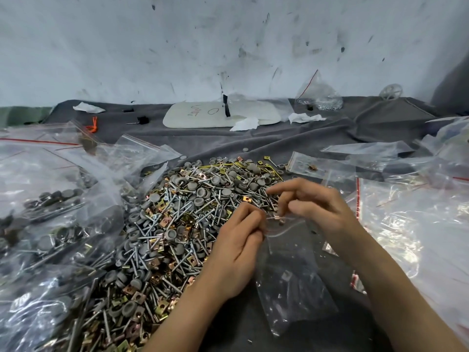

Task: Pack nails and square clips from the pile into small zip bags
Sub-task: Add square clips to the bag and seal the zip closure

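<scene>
A big pile (177, 224) of silver nails, brass square clips and grey round caps covers the grey cloth in front of me. A small clear zip bag (291, 275) hangs between my hands at the pile's right edge, with a square clip (286, 275) visible inside it. My left hand (238, 247) pinches the left side of the bag's mouth. My right hand (312, 201) pinches a small clip at the bag's opening, its fingers curled over it.
Filled zip bags (50, 224) lie heaped on the left. Empty clear bags (418, 224) with red strips spread on the right. At the back lie a white foam pad (218, 114), crumpled tissues, and a tied bag of hardware (321, 96) by the wall.
</scene>
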The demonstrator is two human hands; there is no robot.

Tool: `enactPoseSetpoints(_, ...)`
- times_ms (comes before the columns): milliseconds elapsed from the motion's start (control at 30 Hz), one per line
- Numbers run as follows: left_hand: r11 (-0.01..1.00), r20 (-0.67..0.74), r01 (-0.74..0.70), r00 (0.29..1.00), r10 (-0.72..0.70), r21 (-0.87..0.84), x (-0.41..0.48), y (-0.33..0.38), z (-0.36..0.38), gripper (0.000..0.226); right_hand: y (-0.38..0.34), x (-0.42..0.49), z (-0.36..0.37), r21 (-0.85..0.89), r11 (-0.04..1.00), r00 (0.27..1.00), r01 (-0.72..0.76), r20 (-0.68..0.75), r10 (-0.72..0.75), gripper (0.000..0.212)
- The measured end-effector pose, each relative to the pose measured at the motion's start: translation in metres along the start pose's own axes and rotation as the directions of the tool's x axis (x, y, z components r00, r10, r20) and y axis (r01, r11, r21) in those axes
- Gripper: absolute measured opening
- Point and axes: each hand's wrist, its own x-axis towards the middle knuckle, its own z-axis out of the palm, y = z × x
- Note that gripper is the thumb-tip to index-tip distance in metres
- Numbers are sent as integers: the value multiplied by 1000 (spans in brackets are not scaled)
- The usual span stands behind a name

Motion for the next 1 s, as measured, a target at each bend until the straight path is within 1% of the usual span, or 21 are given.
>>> enactPoseSetpoints(67,1000,-49,-4,999,4,0,1,0,0,14,8,2,-2,-17,1000,985,20,-169,-22,23)
enactPoseSetpoints(100,1000,-80,-3,997,3,2,1,0,0,15,14,3,-4,-58,998,965,-10,-264,-5,21)
enactPoseSetpoints(133,1000,-112,1,994,-1,2,2,0,0,16,22,5,-6,-129,989,939,-70,-344,21,20)
enactPoseSetpoints(167,1000,-144,8,990,-8,-3,2,1,0,17,30,7,-7,-248,957,919,-152,-392,45,19)
enactPoseSetpoints(200,1000,-173,14,985,-15,-6,2,1,0,18,39,8,-8,-397,886,916,-237,-396,67,18)
enactPoseSetpoints(233,1000,-197,18,980,-18,-2,2,0,0,19,50,10,-8,-526,795,922,-302,-372,104,15)
enactPoseSetpoints(267,1000,-215,20,976,-18,9,2,0,0,20,59,11,-6,-619,707,929,-344,-336,158,18)
enactPoseSetpoints(333,999,-234,29,972,-22,27,2,-1,1,18,73,12,-1,-732,571,927,-372,-263,268,36)
enactPoseSetpoints(367,999,-238,38,971,-30,29,2,-1,1,16,77,14,2,-763,531,925,-369,-248,287,41)
enactPoseSetpoints(400,998,-241,48,970,-40,29,2,-1,1,14,78,15,4,-781,508,927,-363,-251,278,41)
enactPoseSetpoints(500,997,-250,78,966,-69,27,1,-1,1,14,77,18,8,-809,481,940,-336,-260,220,33)
enactPoseSetpoints(667,995,-258,98,962,-86,36,1,0,2,19,75,16,10,-835,441,943,-328,-268,195,29)
enactPoseSetpoints(733,993,-253,112,962,-102,26,1,0,2,18,74,15,9,-825,459,943,-329,-263,202,29)
enactPoseSetpoints(800,992,-251,123,961,-113,24,1,0,3,16,70,13,7,-775,532,940,-340,-277,198,30)
enactPoseSetpoints(867,992,-253,129,960,-121,16,1,0,3,14,69,13,6,-724,589,930,-359,-330,162,27)
enactPoseSetpoints(933,991,-255,130,959,-123,9,1,0,3,14,70,13,4,-717,570,909,-402,-386,155,22)
enactPoseSetpoints(1000,991,-251,134,959,-128,5,2,0,3,14,72,14,3,-713,534,886,-455,-426,185,24)
